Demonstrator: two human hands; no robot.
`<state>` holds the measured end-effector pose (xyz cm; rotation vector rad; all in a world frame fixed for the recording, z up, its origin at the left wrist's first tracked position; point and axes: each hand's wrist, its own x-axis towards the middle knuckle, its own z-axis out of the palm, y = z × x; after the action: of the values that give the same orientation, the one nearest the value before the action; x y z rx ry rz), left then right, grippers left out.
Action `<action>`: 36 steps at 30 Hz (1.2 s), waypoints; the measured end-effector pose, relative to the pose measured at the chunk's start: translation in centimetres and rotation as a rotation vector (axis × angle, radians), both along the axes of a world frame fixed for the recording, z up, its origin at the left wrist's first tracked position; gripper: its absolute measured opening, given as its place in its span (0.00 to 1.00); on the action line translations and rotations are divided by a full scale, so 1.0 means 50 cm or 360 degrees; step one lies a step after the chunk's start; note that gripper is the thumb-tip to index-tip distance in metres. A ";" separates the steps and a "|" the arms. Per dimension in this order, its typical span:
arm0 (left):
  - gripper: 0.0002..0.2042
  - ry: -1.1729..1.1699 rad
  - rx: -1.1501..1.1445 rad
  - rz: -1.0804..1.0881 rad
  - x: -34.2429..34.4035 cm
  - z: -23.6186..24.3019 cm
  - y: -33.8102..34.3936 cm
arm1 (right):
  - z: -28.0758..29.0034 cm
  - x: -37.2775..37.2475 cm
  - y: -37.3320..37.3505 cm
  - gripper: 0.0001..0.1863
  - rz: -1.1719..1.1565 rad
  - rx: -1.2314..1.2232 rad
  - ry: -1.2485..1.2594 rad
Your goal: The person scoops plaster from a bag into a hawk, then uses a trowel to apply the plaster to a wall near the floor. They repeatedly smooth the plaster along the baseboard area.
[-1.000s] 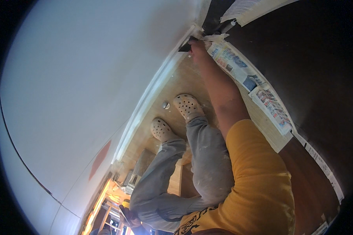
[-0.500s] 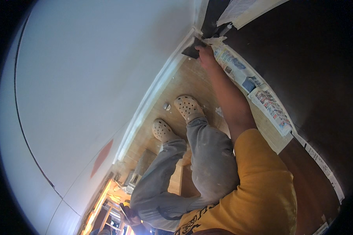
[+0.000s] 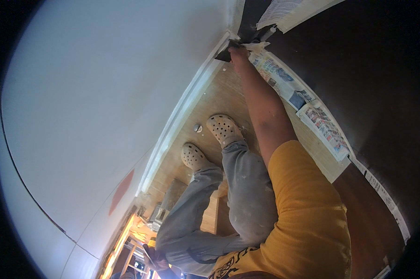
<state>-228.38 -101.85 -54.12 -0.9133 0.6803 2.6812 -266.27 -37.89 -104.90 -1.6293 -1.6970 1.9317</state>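
My right arm reaches out to the far corner, where my right hand [image 3: 239,54] grips a dark, flat, straight-edged blade [image 3: 224,55], like a broad scraper. The blade lies against the white strip [image 3: 182,104] along the foot of the pale wall [image 3: 93,93], beside the dark door-like panel. Low at the left, beside my knee, my left hand [image 3: 158,261] is closed around a thin flat tool [image 3: 148,251]. Something yellow and black [image 3: 151,243] shows just above it; the tool's kind is unclear.
Newspaper sheets [image 3: 321,123] are taped along the bottom of the dark panel [image 3: 372,93]. A small round whitish object [image 3: 198,128] lies on the wooden floor [image 3: 219,93] near my beige clogs [image 3: 224,128]. A grey box-like thing [image 3: 172,195] stands by the wall, with a lit shelf area [image 3: 126,251] beyond.
My right hand and the blade have shifted slightly up and left, closer into the corner, and the arm has swung left with them. The left hand is nearly unmoved.
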 end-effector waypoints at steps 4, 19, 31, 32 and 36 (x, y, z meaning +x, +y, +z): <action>0.22 0.0069 0.0056 -0.0034 -0.010 0.007 0.028 | 0.091 -0.007 -0.001 0.18 -0.0042 -0.0237 0.0160; 0.21 0.0135 0.0015 -0.0031 0.017 0.001 0.006 | 0.145 0.081 0.021 0.18 0.0191 -0.0345 0.0368; 0.21 0.0093 0.0039 -0.0015 0.005 -0.002 -0.001 | 0.050 0.030 0.000 0.22 0.0071 -0.0062 0.0176; 0.21 0.0087 0.0046 0.0005 0.006 0.000 0.009 | 0.051 0.024 -0.004 0.22 0.0077 -0.0071 0.0163; 0.22 0.0075 0.0065 -0.0047 -0.030 -0.010 0.003 | -0.024 0.003 0.040 0.20 0.0089 0.0049 0.0157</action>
<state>-229.87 -101.73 -54.60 -0.8262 0.6408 2.6882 -266.14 -35.88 -106.11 -1.4658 -1.7432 1.9654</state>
